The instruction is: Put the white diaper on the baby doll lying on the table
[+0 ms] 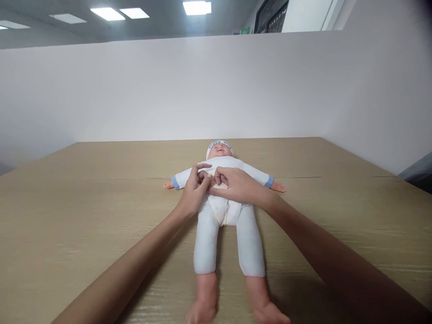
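Observation:
A baby doll [232, 234] lies on its back on the wooden table [84, 202], head away from me, arms spread, bare feet toward me. It wears a white suit with blue cuffs and a white cap with lettering. My left hand [194, 191] and my right hand [236, 184] meet over the doll's belly. Both have their fingers bent and pinched on the white clothing at the waist, where a cream-coloured patch shows between the fingertips. A diaper-like bulge shows just below the hands.
A plain white partition wall [202, 90] stands behind the table and along its right side. The table's far edge runs just behind the doll's head. Ceiling lights show above the partition.

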Tool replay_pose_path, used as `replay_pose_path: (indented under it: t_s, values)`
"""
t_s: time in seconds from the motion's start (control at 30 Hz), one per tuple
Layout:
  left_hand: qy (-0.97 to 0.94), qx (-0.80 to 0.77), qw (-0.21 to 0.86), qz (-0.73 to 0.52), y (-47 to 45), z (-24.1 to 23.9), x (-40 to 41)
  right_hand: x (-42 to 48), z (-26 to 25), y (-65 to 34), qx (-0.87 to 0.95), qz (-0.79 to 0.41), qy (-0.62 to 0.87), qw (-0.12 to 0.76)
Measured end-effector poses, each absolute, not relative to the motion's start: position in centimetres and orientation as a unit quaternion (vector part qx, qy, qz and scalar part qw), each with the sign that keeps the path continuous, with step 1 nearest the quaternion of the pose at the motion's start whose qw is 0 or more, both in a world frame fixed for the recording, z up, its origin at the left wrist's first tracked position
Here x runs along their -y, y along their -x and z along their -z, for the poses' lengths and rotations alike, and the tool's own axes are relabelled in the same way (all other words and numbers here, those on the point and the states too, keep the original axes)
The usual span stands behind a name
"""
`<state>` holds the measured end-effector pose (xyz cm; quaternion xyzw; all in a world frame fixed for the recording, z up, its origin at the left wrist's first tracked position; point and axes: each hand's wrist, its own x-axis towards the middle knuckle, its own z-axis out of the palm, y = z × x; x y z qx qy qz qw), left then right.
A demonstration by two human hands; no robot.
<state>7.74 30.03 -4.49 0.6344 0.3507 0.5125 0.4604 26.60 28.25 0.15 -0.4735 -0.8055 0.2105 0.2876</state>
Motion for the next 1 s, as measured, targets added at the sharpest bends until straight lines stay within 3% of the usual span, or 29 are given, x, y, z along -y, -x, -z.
replay_pose_path:
  t_s: [0.33, 0.83, 1.0]
  values:
    - [-0.620, -0.293, 0.519, -0.511, -7.1, 5.5, -30.6, -27.2, -0.6, -24.9, 0.757, -0.207, 0.538, 0.308]
    - [-0.609, -0.336, 0.495, -0.520, -7.4, 5.9, -30.6, -27.3, -0.6, -25.0, 0.745, -0.227, 0.551, 0.299]
    - [-0.617, -0.383, 0.455, -0.516, -6.7, 4.0, -29.5, -26.3, 0.3, -25.1, 0.759, -0.115, 0.506, 0.394]
